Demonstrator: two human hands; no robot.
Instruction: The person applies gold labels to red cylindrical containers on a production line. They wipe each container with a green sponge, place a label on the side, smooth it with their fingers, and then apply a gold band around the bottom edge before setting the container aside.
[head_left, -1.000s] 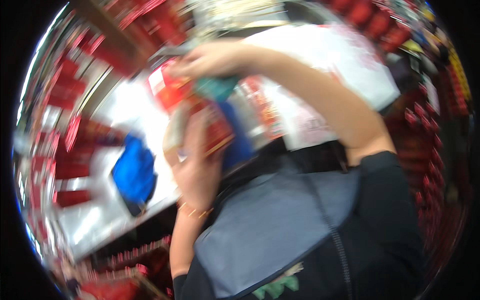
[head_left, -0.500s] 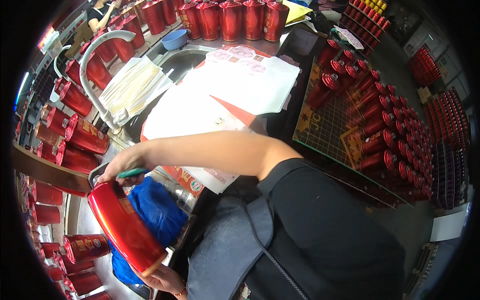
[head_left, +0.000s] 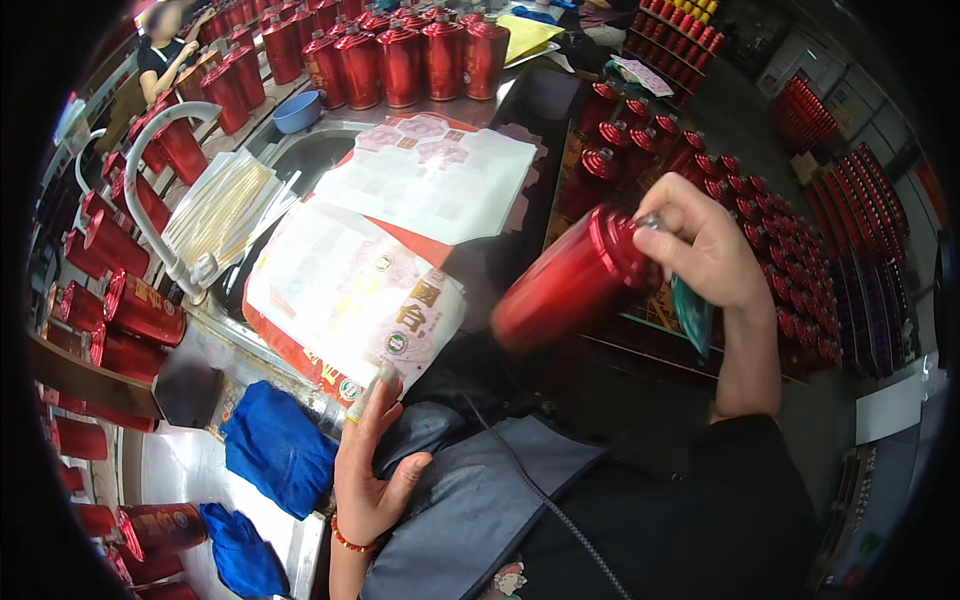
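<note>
My right hand [head_left: 708,245] is raised at the right, pinching the neck of a glossy red bottle [head_left: 575,285]. The bottle hangs tilted, its base toward the lower left, and is blurred by motion. A green, flat scraper-like piece [head_left: 690,318] shows below the same hand; how it is held is hidden. With fingers stretched, my left hand [head_left: 368,480] holds nothing, and its fingertips are at the lower edge of a stack of printed decal sheets [head_left: 330,285]. Two blue cloths, one larger [head_left: 280,448] and one smaller [head_left: 242,552], lie on the metal surface to its left.
Beyond the sheets are more decal sheets [head_left: 430,185], a sink [head_left: 310,150], a white curved faucet [head_left: 140,190], paper strips [head_left: 220,215] and a blue bowl [head_left: 297,112]. Red bottles [head_left: 400,65] line the back and left; many stand on the right-hand table [head_left: 555,235]. A person [head_left: 165,60] is at the far left.
The red bottle has moved from above the blue cloths to the right, carried by my right hand. My left hand has let go of its base and come to the sheets' edge. The view has shifted.
</note>
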